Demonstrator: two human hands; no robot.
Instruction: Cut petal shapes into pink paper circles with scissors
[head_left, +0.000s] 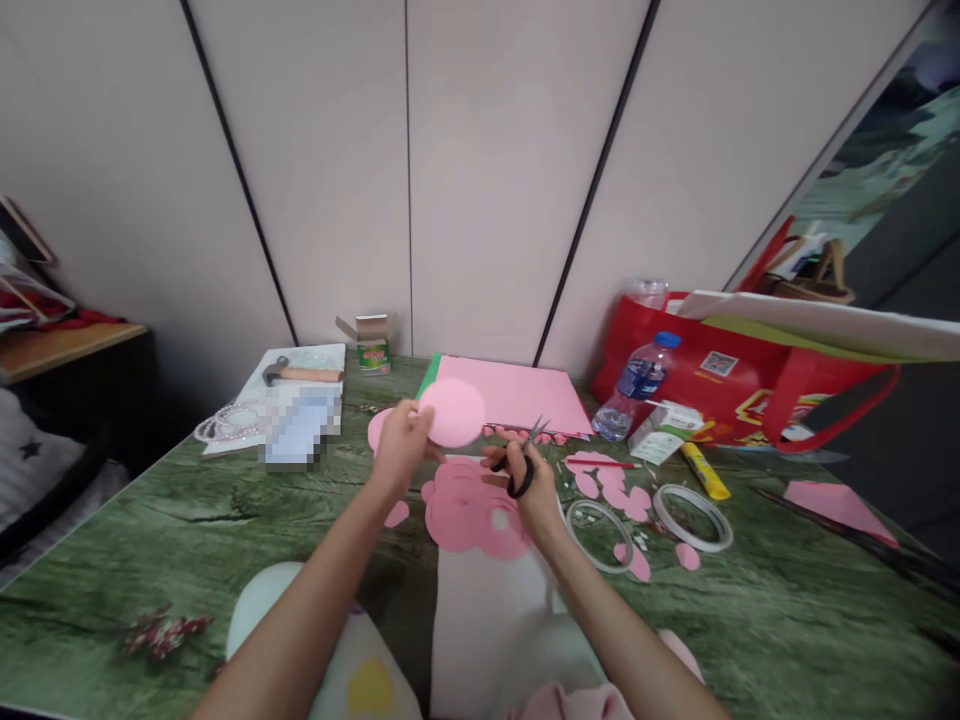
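A round pink paper disc [452,412], flat and smooth-edged, is held up above the counter [150,540], pinched at its left rim by the left hand [401,440]. The right hand [525,480] is closed through the black loops of small scissors [527,458], whose blades point up just right of the disc. Below lies a pink sheet [469,515] with scalloped cut-outs, and petal scraps are scattered beside two thin tape rings [598,530]. The counter has a green wood-grain cover. Behind are a stack of pink card [517,395], a clear plastic bottle [637,385] with a blue cap, a glossy red bag [720,375] holding flat boards, and a small open-flapped box [373,345].
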